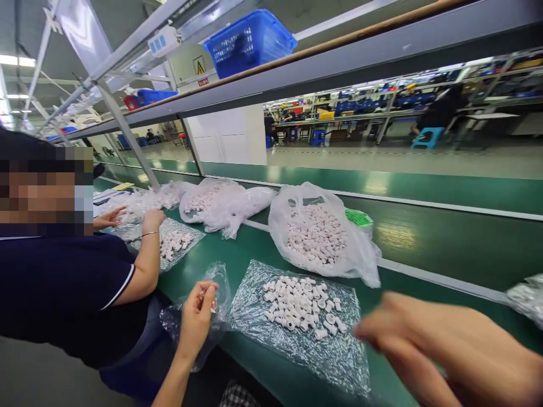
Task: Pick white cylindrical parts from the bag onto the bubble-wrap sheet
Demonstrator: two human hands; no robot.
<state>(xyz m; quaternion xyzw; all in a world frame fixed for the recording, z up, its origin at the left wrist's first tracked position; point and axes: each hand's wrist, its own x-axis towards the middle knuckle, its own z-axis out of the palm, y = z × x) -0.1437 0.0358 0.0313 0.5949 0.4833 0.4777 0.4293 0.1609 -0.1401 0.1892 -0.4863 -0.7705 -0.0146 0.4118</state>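
My left hand [198, 308] is closed on a thin clear plastic bag [220, 288], which hangs over the table's near edge. To its right lies a flat clear plastic sheet [339, 370] bearing a heap of small white pipe tees [292, 302]. My right hand [428, 339] is above the table at the right, beside that sheet. Its fingers are bent and blurred, so whether anything is in them cannot be made out. Behind the heap, a large open white plastic bag [282, 217] holds many small pinkish-white pieces [316, 234].
A co-worker [72, 288] sits close on the left, hands over another plastic sheet with white pieces [176, 243]. More plastic bags [229, 203] stand along the green table [229, 249]. Overhead runs a shelf with a blue basket [250, 45]. Crumpled plastic [528, 299] lies at the far right.
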